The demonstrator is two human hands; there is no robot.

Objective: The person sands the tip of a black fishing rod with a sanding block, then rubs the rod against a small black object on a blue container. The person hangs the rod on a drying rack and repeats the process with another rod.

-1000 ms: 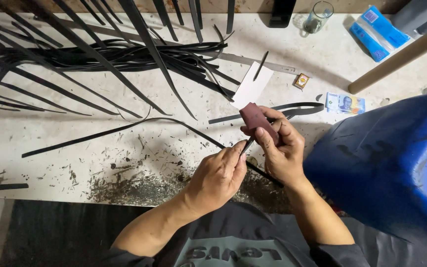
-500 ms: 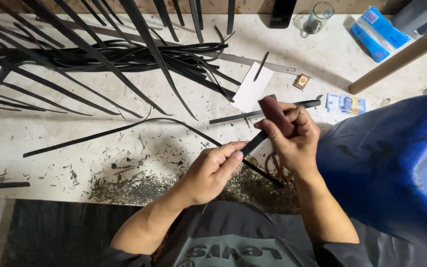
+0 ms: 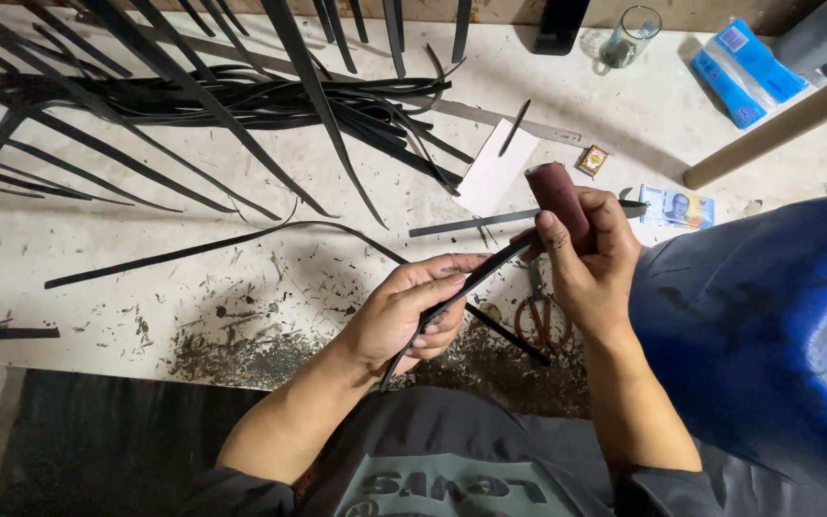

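My left hand (image 3: pixel 409 311) pinches a thin black strip (image 3: pixel 457 295) that runs slanting from near my lap up toward my right hand. My right hand (image 3: pixel 586 258) grips a dark red-brown roll of abrasive paper (image 3: pixel 557 196) and presses it against the strip's upper end. A longer curved black strip (image 3: pixel 212 247) lies on the white worktop (image 3: pixel 98 306) to the left and passes under my hands. Dark shavings (image 3: pixel 241 354) are scattered below my left hand.
A pile of long black strips (image 3: pixel 193 105) covers the back left. A white card (image 3: pixel 495 168), a glass (image 3: pixel 629 36), a blue packet (image 3: pixel 744 72), a small box (image 3: pixel 592 159), a banknote (image 3: pixel 677 206), a wooden pole (image 3: pixel 777 129), scissors (image 3: pixel 540 316) and a blue drum (image 3: pixel 768 325) are at the right.
My right hand has slid up and to the right along the strip with the abrasive roll. My left hand has stayed near the same spot, holding the strip.
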